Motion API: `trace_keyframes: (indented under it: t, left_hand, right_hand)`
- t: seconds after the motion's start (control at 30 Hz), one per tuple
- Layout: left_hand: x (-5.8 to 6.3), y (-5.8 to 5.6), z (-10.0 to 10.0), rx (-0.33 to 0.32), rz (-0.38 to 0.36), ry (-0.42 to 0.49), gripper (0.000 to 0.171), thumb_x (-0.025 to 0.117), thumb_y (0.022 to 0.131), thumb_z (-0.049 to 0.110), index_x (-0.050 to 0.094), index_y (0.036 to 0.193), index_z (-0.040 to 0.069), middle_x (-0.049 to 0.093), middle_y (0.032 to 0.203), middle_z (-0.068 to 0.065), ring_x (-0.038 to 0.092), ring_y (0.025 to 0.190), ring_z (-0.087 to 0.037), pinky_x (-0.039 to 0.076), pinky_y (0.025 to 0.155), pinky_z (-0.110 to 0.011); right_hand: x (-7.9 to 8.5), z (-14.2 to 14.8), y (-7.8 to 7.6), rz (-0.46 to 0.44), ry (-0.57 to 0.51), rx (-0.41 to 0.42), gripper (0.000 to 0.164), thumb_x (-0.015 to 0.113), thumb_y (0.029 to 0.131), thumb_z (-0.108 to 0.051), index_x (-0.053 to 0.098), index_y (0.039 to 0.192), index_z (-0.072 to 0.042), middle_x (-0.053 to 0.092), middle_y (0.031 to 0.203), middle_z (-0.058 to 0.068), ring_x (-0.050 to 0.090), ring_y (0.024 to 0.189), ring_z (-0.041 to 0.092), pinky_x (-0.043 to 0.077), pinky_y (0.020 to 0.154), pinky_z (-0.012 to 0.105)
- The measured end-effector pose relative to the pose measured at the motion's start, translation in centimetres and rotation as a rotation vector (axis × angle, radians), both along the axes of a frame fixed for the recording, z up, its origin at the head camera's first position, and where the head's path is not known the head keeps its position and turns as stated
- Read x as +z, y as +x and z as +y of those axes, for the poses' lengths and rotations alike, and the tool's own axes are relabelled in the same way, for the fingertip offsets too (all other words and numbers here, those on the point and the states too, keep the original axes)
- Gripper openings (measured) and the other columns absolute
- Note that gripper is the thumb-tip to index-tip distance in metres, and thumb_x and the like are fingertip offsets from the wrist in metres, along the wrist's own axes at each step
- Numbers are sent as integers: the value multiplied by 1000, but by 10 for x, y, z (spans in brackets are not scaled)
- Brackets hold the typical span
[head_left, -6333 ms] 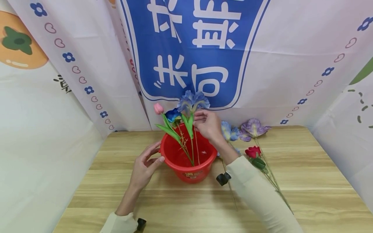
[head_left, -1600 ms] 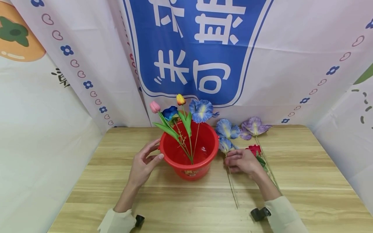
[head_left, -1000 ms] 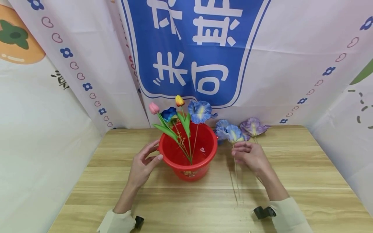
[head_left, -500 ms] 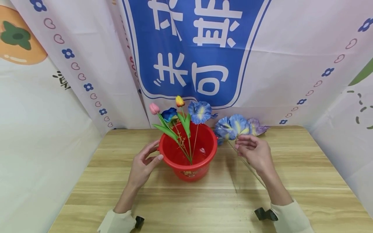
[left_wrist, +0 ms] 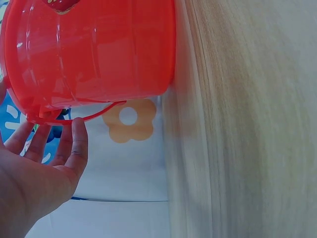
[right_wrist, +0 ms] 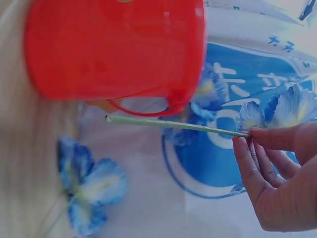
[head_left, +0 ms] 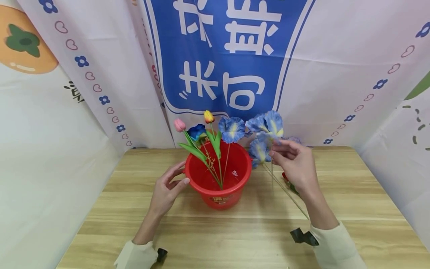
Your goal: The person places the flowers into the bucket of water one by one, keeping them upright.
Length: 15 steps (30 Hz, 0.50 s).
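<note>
In the head view, my right hand (head_left: 297, 164) pinches the stem of a blue artificial iris (head_left: 265, 125), raised just right of the bucket. Its bare stem (right_wrist: 198, 127) sticks out past the fingertips in the right wrist view, beside the bucket wall. My left hand (head_left: 166, 188) touches the left side of the red plastic bucket (head_left: 220, 200), fingers extended against its rim and thin handle (left_wrist: 99, 113). Standing in the bucket are a pink tulip (head_left: 179, 124), a yellow-red tulip (head_left: 209, 116), a dark blue flower (head_left: 196, 132) and another blue iris (head_left: 231, 129).
On the wooden table (head_left: 201, 239), another blue iris (head_left: 260, 149) lies right of the bucket. A red rose (head_left: 285, 178) and a purple iris (head_left: 294, 139) are mostly hidden behind my right hand. A printed cloth (head_left: 322, 74) hangs close behind the table.
The yellow-red tulip and one blue iris now stand in the bucket. My right hand has picked another blue iris off the table and raised it. My left hand stays at the bucket.
</note>
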<state>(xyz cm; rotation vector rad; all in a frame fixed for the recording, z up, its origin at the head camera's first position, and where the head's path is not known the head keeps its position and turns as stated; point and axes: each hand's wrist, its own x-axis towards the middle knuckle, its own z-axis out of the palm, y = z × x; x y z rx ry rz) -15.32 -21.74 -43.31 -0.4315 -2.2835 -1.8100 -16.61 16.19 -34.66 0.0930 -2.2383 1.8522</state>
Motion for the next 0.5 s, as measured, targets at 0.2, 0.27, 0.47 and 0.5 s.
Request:
trace_keyframes:
  t: [0.2,0.27,0.47,0.5]
  left_hand:
    - [-1,0,-1,2,0,-1,55,72,100,4,59,153,9,59,155,-14,63,129,-3,62,95,-22]
    - [-1,0,-1,3,0,-4,55,72,100,4,59,153,10,59,155,-14,63,129,-3,62,95,-22]
    - [-1,-1,-1,6,0,-5,54,72,100,5,59,152,9,59,155,-14,64,128,-3,62,94,-21]
    - [-1,-1,-1,6,0,-5,54,72,100,5,59,152,9,59,155,-14,64,128,-2,62,94,-21]
  right_hand:
    - [24,-13,-9,31,8,17,28,76,97,-1,74,124,4,77,116,24,77,89,5,66,79,23]
    - [31,-17,-11,49,25,23,28,75,98,-2,75,125,3,78,117,23,77,90,6,66,79,22]
    - [50,-32,-15,91,67,44,29,77,98,-5,76,127,0,79,120,19,79,101,19,65,79,21]
    - [52,-34,-16,94,63,50,29,77,98,-5,75,127,0,79,120,18,79,103,21,65,79,21]
